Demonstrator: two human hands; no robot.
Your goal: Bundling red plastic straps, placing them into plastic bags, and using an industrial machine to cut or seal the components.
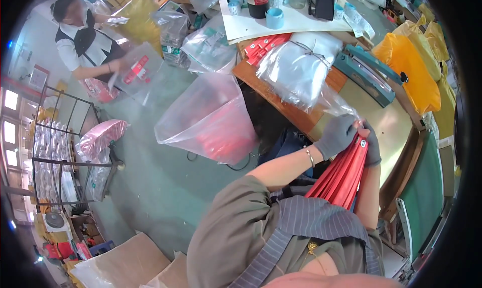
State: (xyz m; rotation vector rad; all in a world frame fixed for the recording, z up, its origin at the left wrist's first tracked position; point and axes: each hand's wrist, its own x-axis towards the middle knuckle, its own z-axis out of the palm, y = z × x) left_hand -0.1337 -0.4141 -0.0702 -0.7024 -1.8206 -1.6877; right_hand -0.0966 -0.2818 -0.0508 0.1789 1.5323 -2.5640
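Against the near edge of the tabletop (391, 122), both gloved hands grip the top of a stack of flat red packets (341, 175). The left hand (335, 136) has its fingers (346, 125) clenched over the upper left corner of the stack; the right hand (371, 146) pinches the upper right edge, fingers closed on it. The packets hang down from the hands toward the person's lap. Just above the hands lies a bundle of clear plastic bags (296, 69), beside a teal heat sealer (366, 72).
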